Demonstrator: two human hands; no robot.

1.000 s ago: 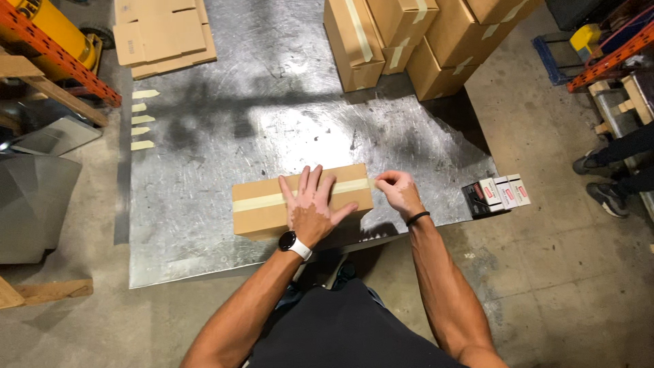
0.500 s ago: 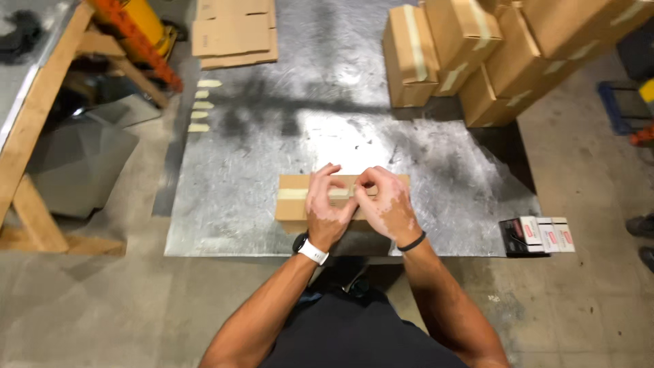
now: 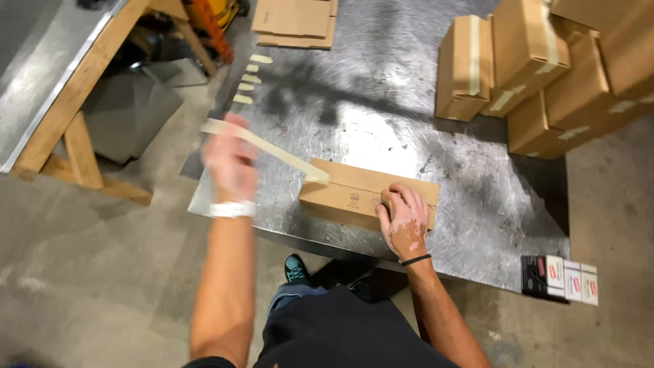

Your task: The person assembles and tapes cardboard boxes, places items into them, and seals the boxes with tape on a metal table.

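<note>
1. Scuffed grey metal tabletop (image 3: pixel 409 129) carries a flat brown cardboard box (image 3: pixel 368 193), moments ago under both hands
2. Left hand (image 3: pixel 228 163), grip pinched, now peels pale paper tape strip (image 3: pixel 272 146) away
3. Right hand (image 3: pixel 407 218), grip flat, pins box

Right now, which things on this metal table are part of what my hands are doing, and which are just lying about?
In hand:
- left hand, pulling the tape strip
- right hand, pressing on the box

Lying about:
- stacked boxes
- flat cardboard
- short tape pieces at the table edge
- small packs
</note>
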